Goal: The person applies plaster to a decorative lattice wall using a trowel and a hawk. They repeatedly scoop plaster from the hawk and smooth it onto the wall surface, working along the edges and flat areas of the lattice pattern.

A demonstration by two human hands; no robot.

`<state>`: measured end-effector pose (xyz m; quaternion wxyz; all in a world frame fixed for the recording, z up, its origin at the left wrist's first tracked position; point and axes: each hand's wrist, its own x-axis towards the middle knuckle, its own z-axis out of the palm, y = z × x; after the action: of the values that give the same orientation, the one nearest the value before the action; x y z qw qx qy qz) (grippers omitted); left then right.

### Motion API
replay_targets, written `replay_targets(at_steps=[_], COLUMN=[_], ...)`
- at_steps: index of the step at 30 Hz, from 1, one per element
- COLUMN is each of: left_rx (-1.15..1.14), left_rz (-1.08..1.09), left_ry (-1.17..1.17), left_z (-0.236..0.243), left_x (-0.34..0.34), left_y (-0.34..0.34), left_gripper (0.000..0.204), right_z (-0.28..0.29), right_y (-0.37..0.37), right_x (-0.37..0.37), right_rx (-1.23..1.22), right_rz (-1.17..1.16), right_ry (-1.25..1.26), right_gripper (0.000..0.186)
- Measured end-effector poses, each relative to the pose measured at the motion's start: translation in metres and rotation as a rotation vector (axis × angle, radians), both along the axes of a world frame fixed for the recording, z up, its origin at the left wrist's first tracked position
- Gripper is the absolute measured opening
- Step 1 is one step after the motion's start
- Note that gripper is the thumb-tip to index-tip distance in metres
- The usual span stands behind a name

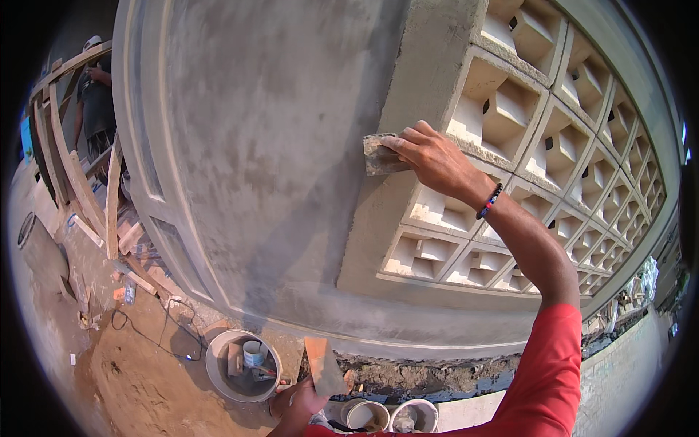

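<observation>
My right hand [444,164], arm stretched upward, is closed on a flat, mortar-smeared scraper [376,155]. The scraper lies at the outer edge of a raised grey plaster band [416,80] that frames the wall's vent blocks. Low in view, my left hand [309,397] is wrapped round a trowel [329,371], whose flat rectangular blade points up and catches orange light along one side. The fingers hide its grip. Left of the band spreads a smooth, blotchy grey plastered wall [255,109].
Pale cream vent blocks [502,109] fill the right side. A large bucket [218,364] with tools and a cup stands on sandy ground. Two small buckets [413,416] sit below the wall. At left, a person [95,109] stands behind wooden planks [76,175]; a cable [160,342] crosses the sand.
</observation>
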<state>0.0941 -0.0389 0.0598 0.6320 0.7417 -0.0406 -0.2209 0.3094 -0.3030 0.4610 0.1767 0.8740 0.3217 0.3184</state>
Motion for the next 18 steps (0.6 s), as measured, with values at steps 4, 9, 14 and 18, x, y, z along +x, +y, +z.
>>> replay_targets(at_steps=[4,9,14,18], left_rx=[-1.053,-1.268,-1.357,-1.422], left_rz=[0.182,0.163,0.160,0.147], left_ry=[0.537,0.693,0.729,0.746], left_z=[-0.111,-0.107,-0.103,-0.096], left_x=[0.001,-0.007,-0.011,-0.015], left_y=[0.008,-0.003,-0.003,-0.010], left_gripper=[0.033,0.034,0.034,0.031], right_z=[0.050,0.138,0.009,-0.127], right_y=[0.006,-0.031,-0.009,-0.024], right_x=[-0.019,-0.003,0.002,-0.012], right_rx=[0.215,0.263,0.259,0.057], right_rz=[0.111,0.090,0.147,0.060], right_ry=[-0.218,-0.656,-0.297,-0.025], right_gripper=[0.035,0.035,0.042,0.051])
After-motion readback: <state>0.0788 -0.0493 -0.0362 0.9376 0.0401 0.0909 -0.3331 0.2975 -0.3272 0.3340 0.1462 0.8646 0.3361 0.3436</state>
